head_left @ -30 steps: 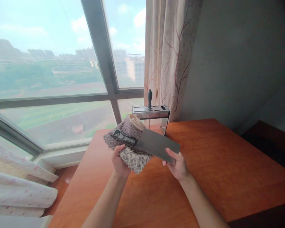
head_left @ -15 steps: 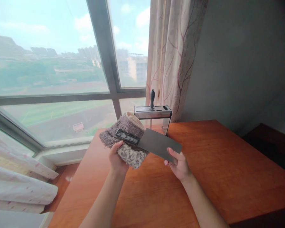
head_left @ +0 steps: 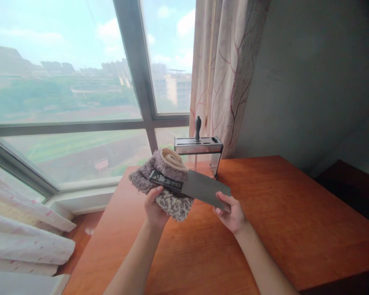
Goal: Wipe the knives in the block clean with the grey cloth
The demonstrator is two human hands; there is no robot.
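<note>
A kitchen cleaver (head_left: 204, 188) with a flat grey blade is held over the table, slanting down to the right. Its dark, pale-patterned handle (head_left: 166, 180) lies against a folded fluffy grey-purple cloth (head_left: 175, 207) with a cream underside. My left hand (head_left: 155, 207) is closed on the cloth and handle from below, thumb on the near side; its other fingers are mostly hidden. With thumb and fingers, my right hand (head_left: 232, 213) pinches the lower right end of the blade.
A knife stand (head_left: 199, 141) with a slotted top and clear sides stands behind the cleaver, a dark-handled rod (head_left: 198, 128) upright in it. The wooden table (head_left: 295, 213) borders a window (head_left: 64, 155) and curtain (head_left: 224, 61) at the back.
The cloth has turned in my left hand, and more of its rolled cream underside shows. The cleaver has tipped slightly, its far right corner lower and a little further left.
</note>
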